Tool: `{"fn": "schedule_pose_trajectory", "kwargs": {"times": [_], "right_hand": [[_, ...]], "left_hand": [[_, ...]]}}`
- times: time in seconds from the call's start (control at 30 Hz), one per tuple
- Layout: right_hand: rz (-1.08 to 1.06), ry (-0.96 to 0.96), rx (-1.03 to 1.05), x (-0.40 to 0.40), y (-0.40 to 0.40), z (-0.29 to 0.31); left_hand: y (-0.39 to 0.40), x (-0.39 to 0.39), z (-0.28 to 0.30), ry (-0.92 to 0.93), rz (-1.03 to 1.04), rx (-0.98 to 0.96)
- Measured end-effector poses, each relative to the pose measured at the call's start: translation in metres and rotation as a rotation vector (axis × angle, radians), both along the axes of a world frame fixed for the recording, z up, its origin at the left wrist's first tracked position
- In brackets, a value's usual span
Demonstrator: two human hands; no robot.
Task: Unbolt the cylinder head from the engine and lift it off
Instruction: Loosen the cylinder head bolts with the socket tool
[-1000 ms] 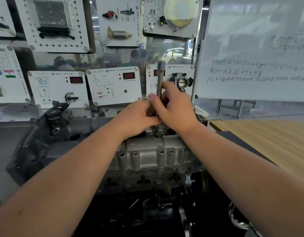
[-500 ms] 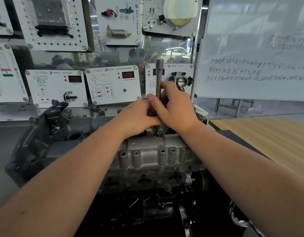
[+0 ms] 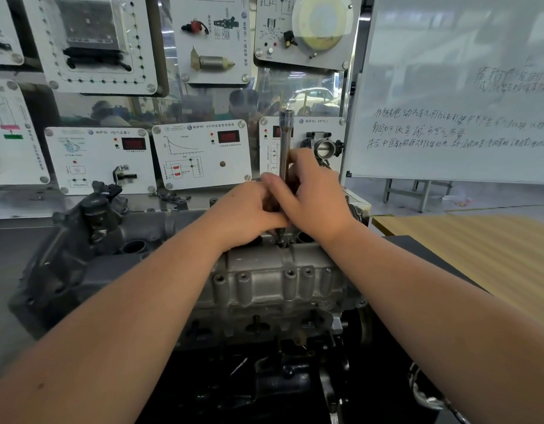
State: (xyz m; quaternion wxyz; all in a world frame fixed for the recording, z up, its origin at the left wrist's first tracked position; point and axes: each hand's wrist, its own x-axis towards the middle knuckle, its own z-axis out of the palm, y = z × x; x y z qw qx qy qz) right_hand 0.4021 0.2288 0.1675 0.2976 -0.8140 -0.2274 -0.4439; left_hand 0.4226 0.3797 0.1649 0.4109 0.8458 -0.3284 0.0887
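Note:
The grey aluminium cylinder head [image 3: 273, 283] sits on top of the dark engine block [image 3: 283, 377] in front of me. A long chrome socket extension bar [image 3: 284, 142] stands upright over a bolt hole near the top middle of the head. My left hand [image 3: 249, 209] and my right hand [image 3: 313, 194] are both wrapped around the bar's lower part, fingers touching. The bar's lower tip [image 3: 280, 240] shows just under my hands, at the head's top face. The bolt itself is hidden.
A dark cover [image 3: 90, 234] is on the engine's left end. White training panels [image 3: 200, 154] stand behind the engine, with a throttle body [image 3: 324, 146] mounted on one. A whiteboard [image 3: 454, 87] stands at the right above a wooden tabletop [image 3: 478, 255].
Both hands stay on the upright bar in the same spot; my fingers have shifted slightly around it. The view has barely moved.

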Motion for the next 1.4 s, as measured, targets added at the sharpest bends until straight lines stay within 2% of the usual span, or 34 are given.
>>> {"fn": "schedule_pose_trajectory", "kwargs": {"times": [0.2,0.5,0.67,0.93,1.2,1.4], "right_hand": [[-0.004,0.025,-0.022,0.0026,-0.0004,-0.0004],[-0.010,0.010,0.007,0.0013,0.0017,0.0004],[0.002,0.052,-0.004,0.0031,0.0017,-0.0004],[0.011,0.022,-0.028,-0.0005,0.0018,-0.0008],[-0.028,0.028,-0.018,0.0008,0.0001,-0.0006],[-0.012,0.017,-0.036,0.0005,-0.0007,0.0000]], "left_hand": [[-0.0003,0.0046,-0.0023,0.048,0.015,0.018],[-0.0006,-0.0024,0.0023,-0.007,0.003,0.021],[-0.0010,0.0012,-0.0013,0.049,-0.001,-0.024],[0.0003,-0.0019,0.0003,-0.002,0.031,0.031],[-0.0018,0.0002,-0.0013,0.049,-0.020,-0.053],[-0.0005,-0.0009,0.0009,-0.013,-0.025,0.001]]}}
